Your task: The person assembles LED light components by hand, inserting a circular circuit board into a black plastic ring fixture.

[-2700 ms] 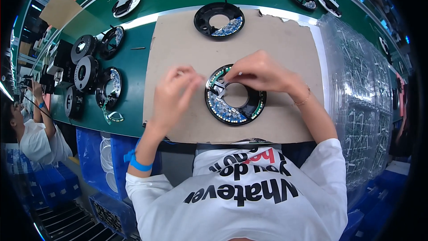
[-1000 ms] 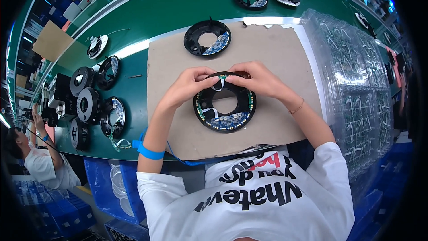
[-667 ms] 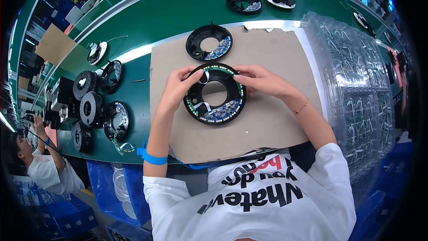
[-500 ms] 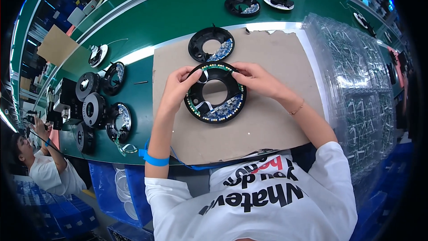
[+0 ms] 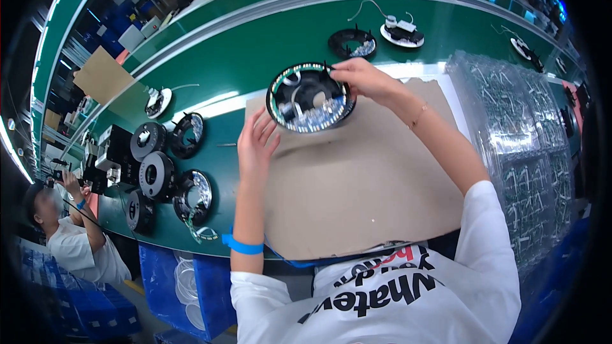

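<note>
Black ring assembly [image 5: 310, 98], upper centre of the frame: a round housing with a band of small lit points along its rim, tilted so that its open face turns toward the camera, apparently for inspection or handling. The right hand [image 5: 366, 79] pinches its upper right rim between thumb and fingers, closed on the edge and bearing its weight. The left hand [image 5: 256, 143] lies just below and left of the ring, fingers spread and loosely open, holding nothing; its fingertips come near the rim, though contact cannot be told. A blue wristband [image 5: 242, 244] circles the left forearm.

Beneath the ring, a brown cardboard sheet [image 5: 363, 191] serves as a work pad on the green bench [image 5: 255, 44]. Further ring housings [image 5: 162, 175] stand grouped at centre left, apparently awaiting work; two more units [image 5: 352, 43] sit at upper centre, one with white wiring. Stacked clear trays of circuit boards [image 5: 523, 146] fill the right edge. Blue bins [image 5: 185, 286] stand below the bench at lower left, beside a second person [image 5: 70, 242] in a white shirt.
</note>
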{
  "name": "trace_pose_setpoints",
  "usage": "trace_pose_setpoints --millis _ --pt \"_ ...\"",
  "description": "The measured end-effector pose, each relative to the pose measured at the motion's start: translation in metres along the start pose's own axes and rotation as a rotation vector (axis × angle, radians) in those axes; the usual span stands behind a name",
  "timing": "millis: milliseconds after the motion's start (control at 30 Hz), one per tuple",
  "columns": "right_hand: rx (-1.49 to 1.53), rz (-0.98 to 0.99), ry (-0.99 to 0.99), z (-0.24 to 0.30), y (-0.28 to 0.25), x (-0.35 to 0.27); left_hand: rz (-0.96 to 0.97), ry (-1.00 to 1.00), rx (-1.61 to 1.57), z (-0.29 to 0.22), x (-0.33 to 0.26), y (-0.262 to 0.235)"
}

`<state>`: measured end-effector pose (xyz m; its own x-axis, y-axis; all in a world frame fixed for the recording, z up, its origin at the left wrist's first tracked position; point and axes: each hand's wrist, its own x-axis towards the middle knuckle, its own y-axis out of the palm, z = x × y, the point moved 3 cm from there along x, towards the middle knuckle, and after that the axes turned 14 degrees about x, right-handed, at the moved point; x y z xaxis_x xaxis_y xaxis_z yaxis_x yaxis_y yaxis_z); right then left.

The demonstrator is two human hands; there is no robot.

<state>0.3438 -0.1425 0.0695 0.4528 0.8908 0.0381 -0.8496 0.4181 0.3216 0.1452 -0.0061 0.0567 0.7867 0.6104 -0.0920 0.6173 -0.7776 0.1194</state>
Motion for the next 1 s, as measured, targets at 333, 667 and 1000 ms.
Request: trace_pose_setpoints --millis 333,667,1000 --pt "-0.387 -0.343 0.030 -0.039 -0.023 0.180 -0.174 0.202 0.560 0.029 -0.016 -0.004" --pt "-0.853 -0.304 -0.022 -0.021 0.006 0.164 -0.118 0.197 0.628 0.025 -0.013 0.002" --pt "-1.321 0.002 -0.076 0.009 -0.040 0.128 -0.123 0.208 0.645 0.025 -0.012 0.004"
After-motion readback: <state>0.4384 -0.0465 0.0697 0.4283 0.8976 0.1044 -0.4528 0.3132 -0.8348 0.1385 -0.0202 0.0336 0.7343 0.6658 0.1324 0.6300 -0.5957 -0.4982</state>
